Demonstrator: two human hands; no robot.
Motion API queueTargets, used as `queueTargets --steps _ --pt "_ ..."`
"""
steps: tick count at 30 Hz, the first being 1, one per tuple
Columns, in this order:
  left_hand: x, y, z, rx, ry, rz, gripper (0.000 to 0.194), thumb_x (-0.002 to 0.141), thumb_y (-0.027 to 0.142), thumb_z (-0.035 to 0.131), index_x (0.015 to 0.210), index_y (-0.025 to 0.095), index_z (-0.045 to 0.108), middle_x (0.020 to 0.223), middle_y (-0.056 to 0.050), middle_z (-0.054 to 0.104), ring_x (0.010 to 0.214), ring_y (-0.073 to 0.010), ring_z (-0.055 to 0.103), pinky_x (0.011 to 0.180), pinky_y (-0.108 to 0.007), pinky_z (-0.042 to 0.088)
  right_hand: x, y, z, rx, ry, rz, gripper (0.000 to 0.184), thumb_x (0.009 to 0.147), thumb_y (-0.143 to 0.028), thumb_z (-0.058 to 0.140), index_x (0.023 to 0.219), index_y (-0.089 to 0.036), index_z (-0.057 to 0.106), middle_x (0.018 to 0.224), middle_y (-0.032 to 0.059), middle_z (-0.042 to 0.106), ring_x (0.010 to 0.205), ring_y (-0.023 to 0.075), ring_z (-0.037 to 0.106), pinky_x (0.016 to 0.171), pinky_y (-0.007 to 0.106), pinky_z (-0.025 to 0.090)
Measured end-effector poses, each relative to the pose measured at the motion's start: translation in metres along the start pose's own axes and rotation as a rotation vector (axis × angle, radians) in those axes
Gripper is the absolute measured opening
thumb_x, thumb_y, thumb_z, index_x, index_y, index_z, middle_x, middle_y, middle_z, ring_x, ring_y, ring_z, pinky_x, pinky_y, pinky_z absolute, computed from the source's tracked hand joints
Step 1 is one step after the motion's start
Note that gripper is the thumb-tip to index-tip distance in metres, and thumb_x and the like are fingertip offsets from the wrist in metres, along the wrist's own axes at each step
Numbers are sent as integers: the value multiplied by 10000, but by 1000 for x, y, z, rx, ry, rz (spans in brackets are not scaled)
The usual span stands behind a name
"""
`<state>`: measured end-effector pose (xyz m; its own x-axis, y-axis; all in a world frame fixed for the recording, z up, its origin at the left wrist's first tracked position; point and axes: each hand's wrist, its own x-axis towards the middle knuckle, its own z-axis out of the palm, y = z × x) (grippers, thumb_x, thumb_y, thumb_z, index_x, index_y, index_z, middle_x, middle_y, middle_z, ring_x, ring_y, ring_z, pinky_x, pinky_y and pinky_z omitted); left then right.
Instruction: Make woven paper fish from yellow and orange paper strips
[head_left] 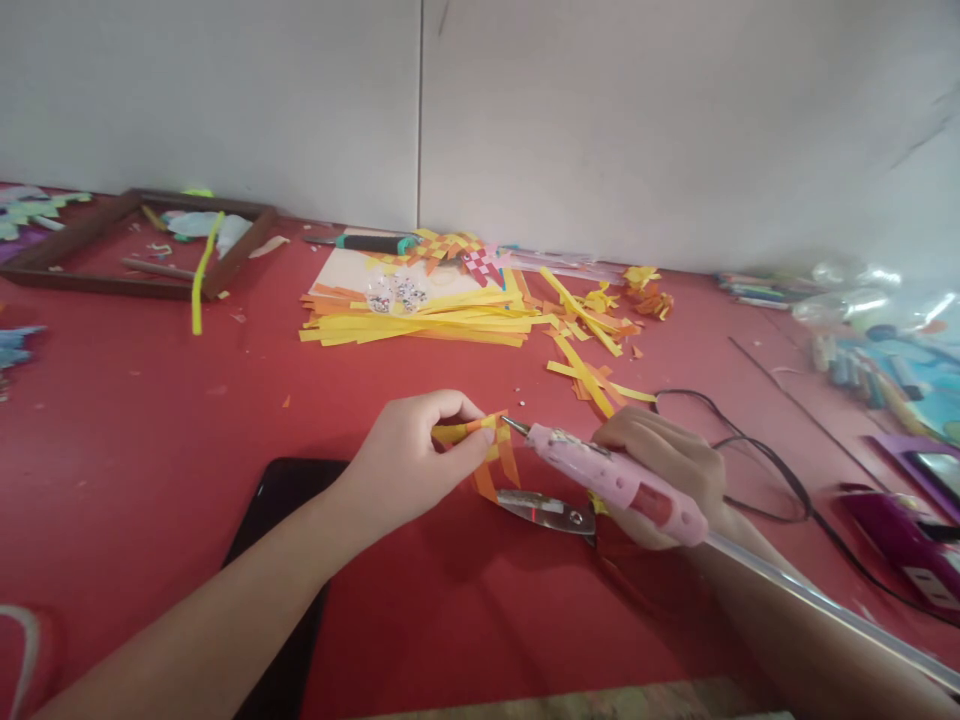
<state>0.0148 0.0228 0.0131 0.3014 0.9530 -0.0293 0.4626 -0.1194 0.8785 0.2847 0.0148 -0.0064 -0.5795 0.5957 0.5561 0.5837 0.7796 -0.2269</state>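
Between the thumb and fingers of my left hand (pixel 412 460) is a small piece of woven paper strips (pixel 491 445), orange and yellow, with loose ends hanging down. My right hand (pixel 667 460) is wrapped round a pink glue gun (pixel 615 475), and a clear glue stick (pixel 810 590) runs out of its back end. The gun's metal nozzle is at the upper right edge of the paper; whether it touches cannot be made out. Below the paper lies a silver folding tool with a pointed oval handle (pixel 544 510). The fingertips of my right hand are partly hidden.
Yellow and orange paper strips (pixel 420 327) lie in a pile at the back. Behind them is a knife with a dark handle (pixel 375 243). A wooden frame (pixel 97 285) stands back left, a black phone-like slab (pixel 277 510) under my left arm. A black cable (pixel 787 475) loops at right.
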Motion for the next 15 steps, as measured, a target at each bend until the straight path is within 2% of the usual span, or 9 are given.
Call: queueTargets --steps 10,15 --pt "-2 1 1 36 22 39 230 850 369 570 708 191 599 642 48 599 576 -90 501 533 -196 366 -1 0 -1 -10 1 1 144 730 -154 580 862 -171 525 672 34 529 562 143 444 513 287 359" --pt "0 2 0 85 42 69 191 839 328 573 712 187 597 633 45 595 570 -93 500 524 -195 363 1 0 -1 -23 16 -1 137 728 -165 570 857 -174 527 664 35 543 548 143 455 508 290 366"
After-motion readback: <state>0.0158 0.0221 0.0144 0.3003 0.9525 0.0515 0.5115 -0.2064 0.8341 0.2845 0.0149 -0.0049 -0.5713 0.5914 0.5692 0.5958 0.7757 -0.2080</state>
